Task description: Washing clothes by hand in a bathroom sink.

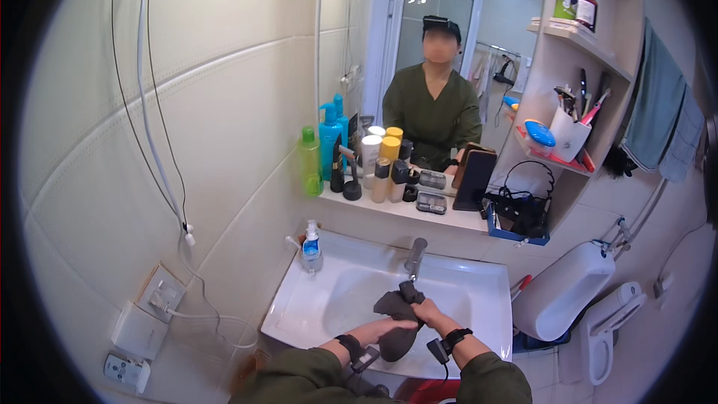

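A dark grey-brown cloth [399,342] hangs bunched over the white washbasin [303,303], its top part just below the chrome faucet [416,255]. My right hand [427,312] is closed around the upper part of the cloth. Against the cloth's middle lies my left hand [392,327], with its fingers partly hidden behind or in the folds, so its grip is not plain. Both wrists wear black straps with small devices. A clear pump bottle [312,252] with a blue label stands on the basin's back left corner.
Bottles, a razor and a dark phone [474,179] line the ledge [359,205] under the mirror [359,39]. A blue tray [516,235] holds black items at its right. A urinal [566,292] and a toilet [603,342] are to the right; a wall socket [162,290] with a plug is left.
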Demonstrator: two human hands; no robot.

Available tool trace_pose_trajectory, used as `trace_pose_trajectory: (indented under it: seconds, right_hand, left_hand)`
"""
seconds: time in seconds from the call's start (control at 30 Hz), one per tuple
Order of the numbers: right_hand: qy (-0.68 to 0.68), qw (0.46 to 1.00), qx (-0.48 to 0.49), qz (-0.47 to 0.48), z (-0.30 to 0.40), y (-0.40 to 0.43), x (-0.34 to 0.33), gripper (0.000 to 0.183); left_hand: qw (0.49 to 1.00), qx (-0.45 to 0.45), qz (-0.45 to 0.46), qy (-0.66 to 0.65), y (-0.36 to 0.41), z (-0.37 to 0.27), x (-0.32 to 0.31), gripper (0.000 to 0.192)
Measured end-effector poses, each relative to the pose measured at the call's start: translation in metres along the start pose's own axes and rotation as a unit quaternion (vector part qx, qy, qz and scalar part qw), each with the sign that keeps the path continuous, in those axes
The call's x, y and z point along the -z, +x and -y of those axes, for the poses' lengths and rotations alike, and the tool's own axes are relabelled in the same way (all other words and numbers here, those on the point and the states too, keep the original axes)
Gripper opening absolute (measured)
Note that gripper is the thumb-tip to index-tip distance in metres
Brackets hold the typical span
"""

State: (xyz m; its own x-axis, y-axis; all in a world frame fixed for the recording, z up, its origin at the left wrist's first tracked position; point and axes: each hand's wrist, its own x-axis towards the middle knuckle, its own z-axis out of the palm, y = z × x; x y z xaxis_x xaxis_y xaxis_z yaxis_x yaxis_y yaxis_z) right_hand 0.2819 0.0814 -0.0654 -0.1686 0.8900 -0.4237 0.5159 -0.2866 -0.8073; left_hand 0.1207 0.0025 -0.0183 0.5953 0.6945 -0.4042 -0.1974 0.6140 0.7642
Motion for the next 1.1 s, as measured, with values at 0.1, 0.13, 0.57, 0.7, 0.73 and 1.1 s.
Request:
trace_pose_trajectory:
  seconds: [0.1,0.13,0.57,0.7,0.73,1.1]
  right_hand:
    - [0.407,0.892,0.001,0.195,0.021,-0.007,0.017,0.036]
    - [0.473,0.855,0.022,0.214,0.028,-0.017,0.027,0.036]
    - [0.754,0.655,-0.019,0.056,-0.006,-0.066,-0.037,0.094]
    - [0.774,0.623,0.09,0.07,-0.006,-0.042,-0.003,0.081]
    - [0.765,0.627,0.095,0.113,-0.012,-0.04,0.011,0.072]
    - [0.138,0.987,-0.079,0.006,-0.007,-0.021,-0.002,0.036]
  left_hand:
    - [0.983,0.06,0.026,-0.173,-0.019,-0.001,0.007,0.044]
    - [0.967,0.021,0.097,-0.233,-0.018,0.006,0.011,0.047]
    - [0.945,-0.192,0.175,-0.197,-0.005,0.007,-0.035,0.063]
    - [0.809,-0.02,0.281,-0.515,-0.005,-0.001,-0.029,0.06]
    - [0.84,0.017,0.263,-0.474,-0.005,0.0,-0.027,0.061]
    - [0.945,-0.017,-0.089,0.313,0.019,0.025,-0.001,0.069]
